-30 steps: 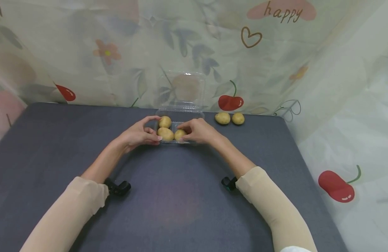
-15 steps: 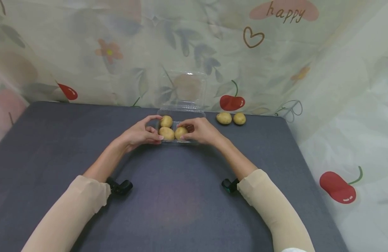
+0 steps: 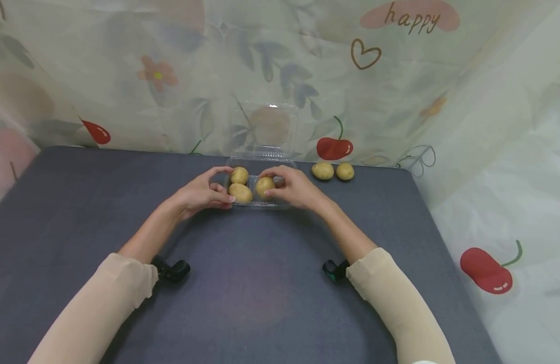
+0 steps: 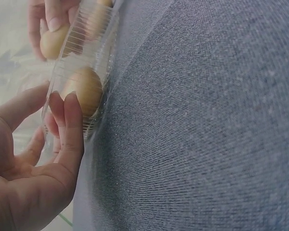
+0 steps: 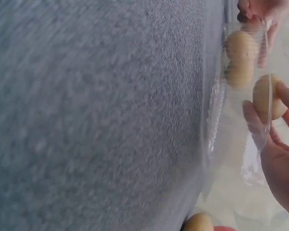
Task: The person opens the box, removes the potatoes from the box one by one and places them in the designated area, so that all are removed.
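While the left hand [image 3: 198, 192] holds the left end of the clear plastic container [image 3: 257, 205], with fingertips set against the outside of its wall, the right hand [image 3: 295, 187] grips a single potato [image 3: 264, 187] between thumb and fingers. The gripped potato is located at the right-hand part of the container; in both wrist views it projects above the level of the rim. Two further potatoes, the rear potato [image 3: 239, 175] and the front potato [image 3: 240, 193], lie inside the container at its left end, one behind the other.

The lid [image 3: 268, 129] is hinged at the rear edge of the container and stands raised in front of the patterned curtain [image 3: 171, 50]. To the right of the container, well apart from it, the larger loose potato [image 3: 323, 171] and the smaller loose potato [image 3: 345, 171] rest just beside each other near the rear edge of the dark grey table [image 3: 262, 283]. Black wrist-mounted devices [image 3: 175, 271] are visible beside the cuffs of the beige sleeves [image 3: 98, 308].
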A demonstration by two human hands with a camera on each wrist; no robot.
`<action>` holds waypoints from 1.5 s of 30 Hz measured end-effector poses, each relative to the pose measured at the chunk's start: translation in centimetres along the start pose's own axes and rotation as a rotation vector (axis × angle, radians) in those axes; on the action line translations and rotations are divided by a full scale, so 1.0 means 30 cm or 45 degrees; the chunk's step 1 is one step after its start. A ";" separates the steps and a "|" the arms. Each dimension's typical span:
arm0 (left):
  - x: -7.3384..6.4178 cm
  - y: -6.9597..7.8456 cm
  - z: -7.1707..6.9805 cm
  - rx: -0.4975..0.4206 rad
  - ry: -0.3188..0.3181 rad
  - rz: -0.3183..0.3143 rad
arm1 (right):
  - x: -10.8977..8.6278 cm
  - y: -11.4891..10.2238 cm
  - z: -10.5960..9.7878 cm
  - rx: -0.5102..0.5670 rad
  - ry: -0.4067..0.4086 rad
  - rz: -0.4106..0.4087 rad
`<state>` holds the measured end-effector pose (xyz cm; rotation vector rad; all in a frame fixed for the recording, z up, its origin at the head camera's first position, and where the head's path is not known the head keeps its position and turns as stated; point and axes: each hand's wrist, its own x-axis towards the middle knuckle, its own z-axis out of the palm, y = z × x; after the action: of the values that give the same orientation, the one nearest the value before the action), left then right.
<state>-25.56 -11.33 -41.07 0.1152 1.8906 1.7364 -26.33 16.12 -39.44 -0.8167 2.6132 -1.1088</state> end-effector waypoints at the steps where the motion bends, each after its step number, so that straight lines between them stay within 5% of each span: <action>1: -0.001 0.001 0.000 0.001 -0.001 0.002 | -0.005 0.001 -0.005 0.008 0.017 -0.004; 28: 0.000 0.002 0.000 -0.008 -0.008 -0.015 | -0.115 0.096 -0.104 0.326 0.237 -0.037; 45: 0.004 -0.005 -0.007 -0.010 -0.011 -0.001 | -0.202 0.173 -0.170 0.324 0.327 0.176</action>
<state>-25.71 -11.48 -41.27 0.1193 1.8770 1.7400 -25.35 25.53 -39.80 -0.4606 2.5982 -1.5522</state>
